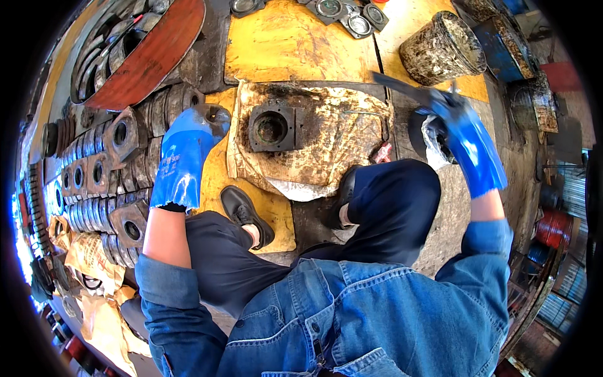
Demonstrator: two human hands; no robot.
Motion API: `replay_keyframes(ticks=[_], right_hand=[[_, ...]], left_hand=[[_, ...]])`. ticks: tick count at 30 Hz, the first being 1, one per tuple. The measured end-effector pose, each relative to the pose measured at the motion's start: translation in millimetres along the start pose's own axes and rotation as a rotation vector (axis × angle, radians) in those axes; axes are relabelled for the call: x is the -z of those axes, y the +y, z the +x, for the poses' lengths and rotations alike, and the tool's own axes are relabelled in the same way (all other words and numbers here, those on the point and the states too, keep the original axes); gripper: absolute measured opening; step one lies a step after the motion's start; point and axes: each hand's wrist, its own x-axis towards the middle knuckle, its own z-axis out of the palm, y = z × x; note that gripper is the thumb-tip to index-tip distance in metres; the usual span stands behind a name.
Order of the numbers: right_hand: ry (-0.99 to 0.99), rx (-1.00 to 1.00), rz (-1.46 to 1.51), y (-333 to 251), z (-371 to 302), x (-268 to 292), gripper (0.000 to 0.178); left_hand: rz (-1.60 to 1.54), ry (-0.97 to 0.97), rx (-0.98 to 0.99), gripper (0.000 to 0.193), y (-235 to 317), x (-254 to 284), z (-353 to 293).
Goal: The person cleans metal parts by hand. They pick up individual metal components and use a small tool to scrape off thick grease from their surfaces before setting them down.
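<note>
In front of me, a square metal block (290, 125) with a round bore lies on a stained, greasy sack-like sheet (333, 163). My left hand (204, 122), in a blue rubber glove with blackened fingers, is curled just left of the block, beside stacked metal parts. What its fingers hold, if anything, is hidden. My right hand (451, 113), also blue-gloved and smeared by motion, grips a dark, flat blade-like tool (402, 88) that points left, over the sheet's far right corner. A small red object (382, 152) rests at the sheet's right edge, near my knee.
Rows of square metal parts with holes (97, 173) are stacked at the left. Behind them stands a rust-red curved band (151, 63). A grimy bucket (443, 49) stands at the far right, and several round-faced parts (359, 25) lie at the far edge.
</note>
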Motion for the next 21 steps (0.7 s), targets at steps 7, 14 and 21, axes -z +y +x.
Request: replay_keyframes(ticks=[7, 14, 21], right_hand=[[-0.699, -0.082, -0.003, -53.9, 64.6, -189.2, 0.029], [-0.564, -0.215, 0.077, -13.4, 65.4, -286.4, 0.034], [-0.661, -0.233, 0.043, 21.8, 100.4, -298.2, 0.03]], left_hand=[[0.042, -0.157, 0.131, 0.041, 1.3, 11.3, 2.6], [-0.103, -0.094, 0.1, 0.035, -18.1, 1.2, -1.4], [-0.409, -0.129, 0.056, 0.034, -59.6, -32.8, 8.5]])
